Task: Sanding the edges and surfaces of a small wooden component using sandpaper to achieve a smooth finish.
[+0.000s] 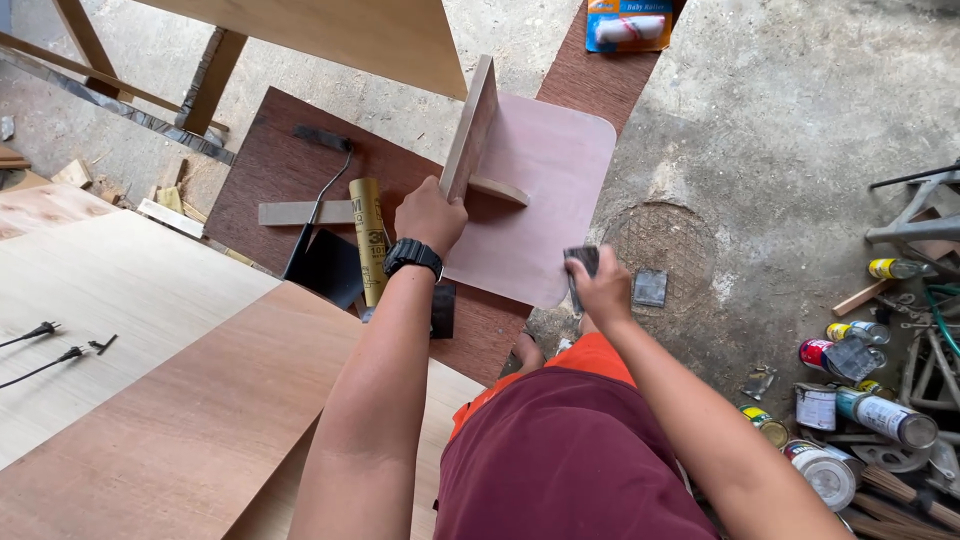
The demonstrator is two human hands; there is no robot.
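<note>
The pink-faced plywood panel (540,200) with rounded corners was the biggest thing I handled, resting tilted on the dark brown board (290,160) that lay on the concrete floor (780,150). An upright wooden board (470,130) stood on edge across the panel, and my left hand (430,215) was closed around that board's near end, I judged to keep the whole piece steady while I rubbed. My right hand (603,290) gripped a small dark sanding pad (583,265) pressed against the panel's near right edge, where the rounded corner was.

Left of the panel sat a yellow roll (368,240) beside a black folded sheet (325,265), close enough to reach. Further left of the panel, large pale plywood sheets (150,330) lay flat, with two black wire ends (40,350) on them. Right of the panel, a round floor drain cover (663,240) was set in the concrete, a spare grey square pad (650,288) on its near side. Well to the right of the panel, paint cans (850,410) were cluttered on the floor.
</note>
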